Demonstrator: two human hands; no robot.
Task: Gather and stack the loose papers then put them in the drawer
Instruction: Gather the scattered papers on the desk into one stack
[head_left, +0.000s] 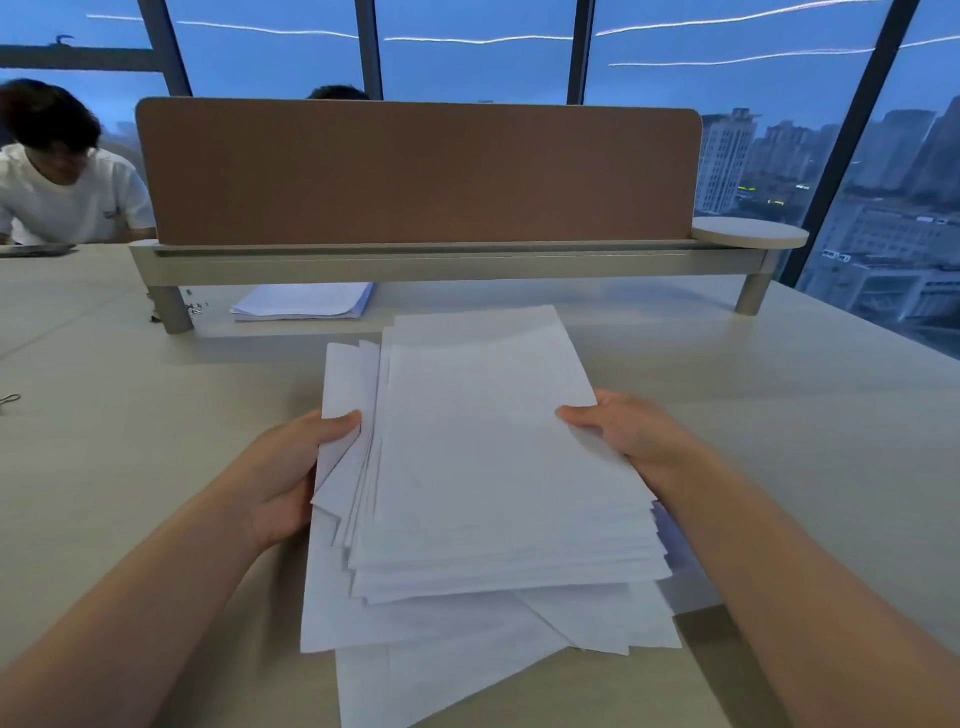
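1. In the head view, we are holding the loose papers over the desk. Our left hand is clamping the left edge with the thumb on top, and our right hand is pinching the right edge the same way.
2. The stack is sitting ragged: sheets are fanning out on the left, and several lower ones are sticking out skewed at the near end, close to the desk's front edge.
3. We are judging that those skewed lower sheets could slide out and drop off the desk if we lift now, since neither grip seems to be reaching them.
4. Squeezing harder could be creasing the fanned corners instead of squaring them.
5. A second pile of paper is lying well apart under the divider shelf; we are risking leaving it behind.
6. No drawer is showing here, so we cannot tell where it is.
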